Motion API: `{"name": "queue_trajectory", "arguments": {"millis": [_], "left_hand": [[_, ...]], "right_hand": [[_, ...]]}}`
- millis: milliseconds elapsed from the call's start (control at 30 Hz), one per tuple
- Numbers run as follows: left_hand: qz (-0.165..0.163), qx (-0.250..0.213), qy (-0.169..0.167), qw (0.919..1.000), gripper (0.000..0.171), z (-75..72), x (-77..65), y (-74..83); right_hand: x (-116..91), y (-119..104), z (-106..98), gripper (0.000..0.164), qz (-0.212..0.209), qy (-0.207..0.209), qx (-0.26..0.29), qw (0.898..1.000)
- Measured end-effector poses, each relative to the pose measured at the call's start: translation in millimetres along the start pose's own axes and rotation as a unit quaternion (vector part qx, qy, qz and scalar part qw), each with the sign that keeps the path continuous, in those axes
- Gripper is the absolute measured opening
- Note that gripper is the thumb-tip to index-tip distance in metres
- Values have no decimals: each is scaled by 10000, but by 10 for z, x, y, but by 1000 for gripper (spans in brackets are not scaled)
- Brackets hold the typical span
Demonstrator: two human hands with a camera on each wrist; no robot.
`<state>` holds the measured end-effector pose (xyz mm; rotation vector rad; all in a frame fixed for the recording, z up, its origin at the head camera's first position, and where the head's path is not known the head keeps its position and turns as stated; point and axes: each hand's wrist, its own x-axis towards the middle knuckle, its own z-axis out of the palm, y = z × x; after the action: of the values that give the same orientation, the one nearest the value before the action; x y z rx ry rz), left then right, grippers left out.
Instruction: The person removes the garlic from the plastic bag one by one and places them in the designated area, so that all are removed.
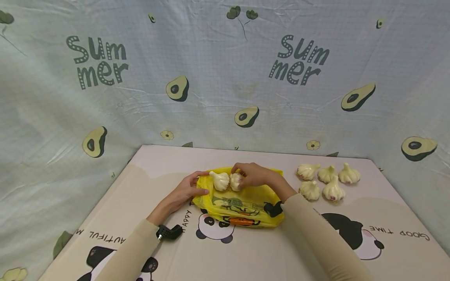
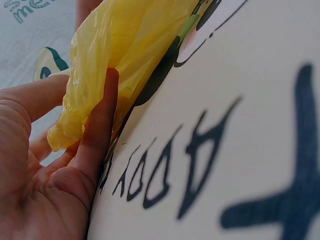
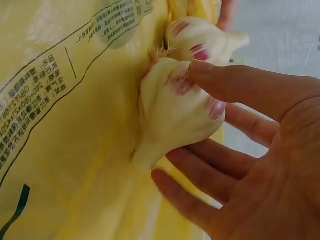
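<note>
A yellow plastic bag (image 1: 268,193) with printed pictures lies flat on the table, two garlic bulbs on its far left part. My left hand (image 1: 183,192) grips the bag's left edge; in the left wrist view, bunched yellow plastic (image 2: 90,65) sits between its thumb and fingers. My right hand (image 1: 256,175) holds one garlic bulb (image 3: 177,102) close over the bag, thumb on one side and fingers curled beneath. Right beside it, nearer the left hand, is the other garlic bulb (image 1: 220,181), its stem pointing up and left.
Several more garlic bulbs (image 1: 334,191) sit in a loose group on the table, right of the bag. The table cover (image 1: 246,253) carries panda prints and lettering. Behind it hangs a pale sheet (image 1: 211,50) printed with avocados. A black wrist strap (image 1: 170,232) circles the left wrist.
</note>
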<state>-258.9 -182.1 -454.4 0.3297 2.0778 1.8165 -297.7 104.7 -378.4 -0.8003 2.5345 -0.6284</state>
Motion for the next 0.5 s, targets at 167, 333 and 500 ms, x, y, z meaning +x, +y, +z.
{"name": "queue_trajectory", "arguments": {"millis": [167,333,500], "left_hand": [[-3,39,33,10000,70,1,13,-19],[7,31,10,10000,69,-5,19,-35],[30,12,15,10000,69,-8,19,-30]], "right_hand": [[7,-19,20,55,102,-36,40,9999],[4,-19,41,55,116,-54,-86,9999],[-19,-18,37,55,97,-104,-59,9999]]}}
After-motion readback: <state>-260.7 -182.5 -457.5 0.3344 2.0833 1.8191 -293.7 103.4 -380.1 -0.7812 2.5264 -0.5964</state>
